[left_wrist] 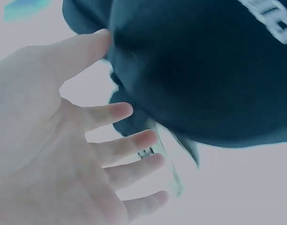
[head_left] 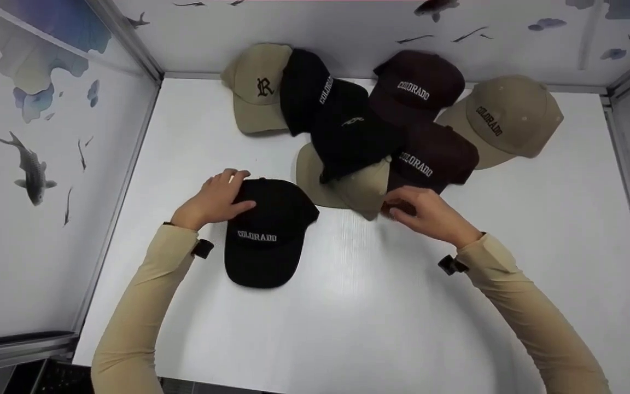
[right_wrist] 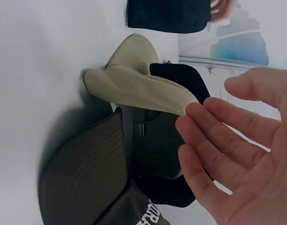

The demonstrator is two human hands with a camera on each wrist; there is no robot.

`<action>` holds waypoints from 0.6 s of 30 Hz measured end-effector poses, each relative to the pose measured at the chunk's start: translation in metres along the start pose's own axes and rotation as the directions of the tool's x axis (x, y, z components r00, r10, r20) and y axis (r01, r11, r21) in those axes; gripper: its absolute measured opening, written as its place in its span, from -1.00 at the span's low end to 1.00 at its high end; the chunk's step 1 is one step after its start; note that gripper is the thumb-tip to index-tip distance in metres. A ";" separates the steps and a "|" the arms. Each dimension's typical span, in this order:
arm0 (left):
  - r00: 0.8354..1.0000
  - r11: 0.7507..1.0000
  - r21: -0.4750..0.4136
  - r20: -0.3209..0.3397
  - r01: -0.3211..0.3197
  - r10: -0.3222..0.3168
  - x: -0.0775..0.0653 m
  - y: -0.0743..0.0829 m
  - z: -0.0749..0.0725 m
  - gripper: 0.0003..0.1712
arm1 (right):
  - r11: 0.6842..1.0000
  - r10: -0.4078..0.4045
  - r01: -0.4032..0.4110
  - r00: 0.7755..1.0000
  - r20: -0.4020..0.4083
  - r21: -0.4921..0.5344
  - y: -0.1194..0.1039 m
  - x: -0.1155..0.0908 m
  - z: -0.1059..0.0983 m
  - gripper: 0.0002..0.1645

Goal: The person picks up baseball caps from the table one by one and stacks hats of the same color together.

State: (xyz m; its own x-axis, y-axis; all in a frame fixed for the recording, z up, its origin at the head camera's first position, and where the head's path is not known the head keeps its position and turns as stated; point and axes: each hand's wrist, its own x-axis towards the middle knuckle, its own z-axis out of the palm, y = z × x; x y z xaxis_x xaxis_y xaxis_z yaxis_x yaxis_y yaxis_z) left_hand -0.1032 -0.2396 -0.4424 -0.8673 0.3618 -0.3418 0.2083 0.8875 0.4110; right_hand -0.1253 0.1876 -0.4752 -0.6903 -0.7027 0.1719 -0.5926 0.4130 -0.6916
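A: Going from the left, how far along does it look?

B: One lone black cap [head_left: 278, 207] stands crown up on the white table [head_left: 348, 328], brim toward the person, white COLORADO lettering on its front; as I judge it, that's the only cap separated and sitting tidily

A: And what's left?

B: The cluster behind it, so most of the work, I'd say. It begins with the tan R cap [head_left: 257, 112], then a black lettered cap [head_left: 301, 93] overlapping it, then a black emblem cap [head_left: 359, 143] lying across the lower tan cap [head_left: 368, 191]. Next come the upper maroon cap [head_left: 427, 68] and lower maroon cap [head_left: 445, 150], and at the far right the tan COLORADO cap [head_left: 517, 117], its brim partly hidden

A: How do the hands lie?

B: The left hand [head_left: 212, 200] is open at the lone black cap's rear left side, thumb against the crown, fingers stretched out; it isn't gripping, though I can't tell how firmly it presses

A: And the right?

B: The right hand [head_left: 430, 212] is open too, fingers loosely bent, their tips at the lower tan cap's edge, with the thumb held away in the right wrist view
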 end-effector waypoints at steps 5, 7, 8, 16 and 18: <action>0.999 0.997 -0.073 -0.029 0.030 -0.032 -0.021 -0.022 0.013 -0.25 | 0.990 0.100 -0.096 0.994 -0.037 0.105 0.001 0.010 -0.005 -0.78; 0.998 0.996 -0.082 -0.044 0.039 -0.043 -0.027 -0.029 0.023 -0.26 | 0.977 0.165 -0.155 0.985 -0.055 0.146 0.001 0.015 -0.007 -0.79; 0.998 0.995 -0.082 -0.047 0.048 -0.052 -0.030 -0.032 0.028 -0.26 | 0.969 0.197 -0.184 0.978 -0.065 0.163 0.001 0.017 -0.008 -0.79; 0.990 0.982 -0.133 0.021 0.138 -0.136 -0.050 -0.046 0.069 -0.20 | 0.859 0.447 -0.415 0.893 -0.046 0.300 0.002 0.040 -0.014 -0.70; 0.990 0.980 -0.144 0.036 0.138 -0.134 -0.052 -0.048 0.076 -0.19 | 0.807 0.487 -0.454 0.873 0.008 0.378 0.003 0.045 -0.016 -0.64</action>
State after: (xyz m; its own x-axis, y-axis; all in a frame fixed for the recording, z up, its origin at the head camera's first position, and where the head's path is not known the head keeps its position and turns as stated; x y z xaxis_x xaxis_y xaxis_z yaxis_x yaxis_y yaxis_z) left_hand -0.0335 -0.2795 -0.5081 -0.8705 0.2500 -0.4240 0.0197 0.8784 0.4775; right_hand -0.1649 0.1663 -0.4588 -0.8882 -0.4171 -0.1928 -0.0078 0.4332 -0.9012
